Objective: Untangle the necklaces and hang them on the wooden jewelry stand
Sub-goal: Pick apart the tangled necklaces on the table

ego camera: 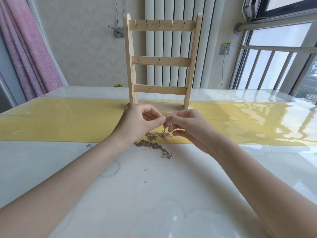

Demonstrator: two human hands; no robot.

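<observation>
View: head camera, looking forward and down over both forearms.
Left hand: the left hand sits at frame centre, just left of the middle, fingers curled, thumb and forefinger pinched on the raised end of the chain.
Right hand: the right hand sits just right of centre, touching the left at the fingertips; its thumb and forefinger pinch the same raised strands, the other fingers loosely bent below.
Necklaces: the necklaces are a tangled heap of thin metal chain just below the hands. A few strands rise from the heap to the pinching fingers; the rest lies on the tabletop, partly on the yellow strip and partly on the white area nearer the camera. One end trails toward lower right of the heap. How many chains there are cannot be told.
Jewelry stand: the wooden jewelry stand is upright in the upper centre, directly behind the hands, its base on the yellow strip. It has three crossbars; small metal hooks show on the top bar, and nothing hangs on them.
Tabletop: the tabletop is white and glossy under a clear cover.
Yellow strip: the yellow strip runs across the frame from left to right.
Background: pink curtain at upper left, white radiator behind the stand, window at upper right.
</observation>
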